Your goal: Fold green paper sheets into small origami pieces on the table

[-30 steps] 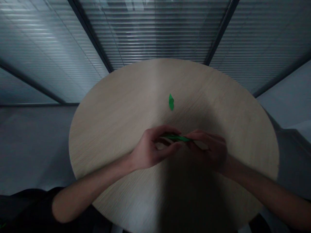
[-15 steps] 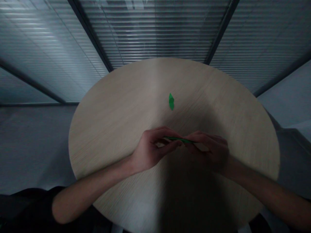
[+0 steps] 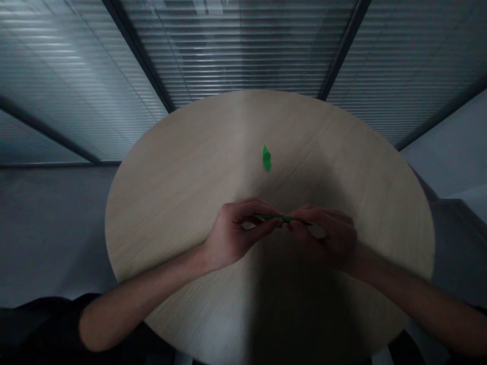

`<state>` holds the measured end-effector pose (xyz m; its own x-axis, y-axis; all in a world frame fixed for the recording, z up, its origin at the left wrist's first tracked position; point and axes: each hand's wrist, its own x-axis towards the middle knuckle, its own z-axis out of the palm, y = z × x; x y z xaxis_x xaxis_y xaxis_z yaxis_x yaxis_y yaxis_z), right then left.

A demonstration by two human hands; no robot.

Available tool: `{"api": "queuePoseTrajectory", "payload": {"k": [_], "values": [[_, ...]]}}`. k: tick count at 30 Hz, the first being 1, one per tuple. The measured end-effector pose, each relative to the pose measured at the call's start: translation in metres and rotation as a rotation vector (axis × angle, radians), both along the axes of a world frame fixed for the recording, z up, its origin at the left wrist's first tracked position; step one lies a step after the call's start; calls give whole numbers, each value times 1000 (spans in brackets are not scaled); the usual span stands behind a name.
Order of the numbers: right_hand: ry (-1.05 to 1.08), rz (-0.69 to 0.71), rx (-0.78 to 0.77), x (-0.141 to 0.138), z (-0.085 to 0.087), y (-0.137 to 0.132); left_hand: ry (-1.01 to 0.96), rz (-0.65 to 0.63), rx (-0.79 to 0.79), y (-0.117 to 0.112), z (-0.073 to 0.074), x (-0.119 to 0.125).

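A thin green piece of paper, seen nearly edge-on, is pinched between both hands above the round table. My left hand grips its left part between thumb and fingers. My right hand holds the right part in a pinch, with the fingertips of both hands close together at the middle. Part of the paper is hidden behind the fingers. Farther back on the tabletop lies a small green folded piece, pointed at both ends, apart from either hand.
The round wooden table reaches back to glass panels with blinds and dark frames. A dark shadow falls across its front and right part. Grey floor shows on the left.
A little more of the green paper's right end shows below my right fingers. Both hands keep their pinch, and the view has shifted slightly.
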<state>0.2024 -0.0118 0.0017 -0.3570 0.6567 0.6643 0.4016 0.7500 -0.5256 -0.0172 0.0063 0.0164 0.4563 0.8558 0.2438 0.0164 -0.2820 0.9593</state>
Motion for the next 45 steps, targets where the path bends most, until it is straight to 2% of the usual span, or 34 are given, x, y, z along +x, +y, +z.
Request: {"api": "queuePoseTrajectory", "payload": {"k": [10, 15, 22, 29, 34, 41, 45], "values": [[-34, -27, -76, 0, 1, -2, 39, 20, -73, -1, 1, 1], [-4, -4, -67, -1, -2, 0, 53, 47, -96, -1, 2, 3], [18, -32, -89, -2, -5, 0, 65, 14, -181, -1, 3, 4], [27, -37, -85, -3, -4, 0, 80, 52, -132, -1, 6, 6], [21, -21, -142, -4, -2, 0, 84, 82, -153, -1, 5, 7], [14, -5, -206, -5, 0, 2, 145, 117, -85, -3, 4, 8], [43, 4, -307, -5, 2, 3, 150, 113, -161, -2, 6, 8]]}}
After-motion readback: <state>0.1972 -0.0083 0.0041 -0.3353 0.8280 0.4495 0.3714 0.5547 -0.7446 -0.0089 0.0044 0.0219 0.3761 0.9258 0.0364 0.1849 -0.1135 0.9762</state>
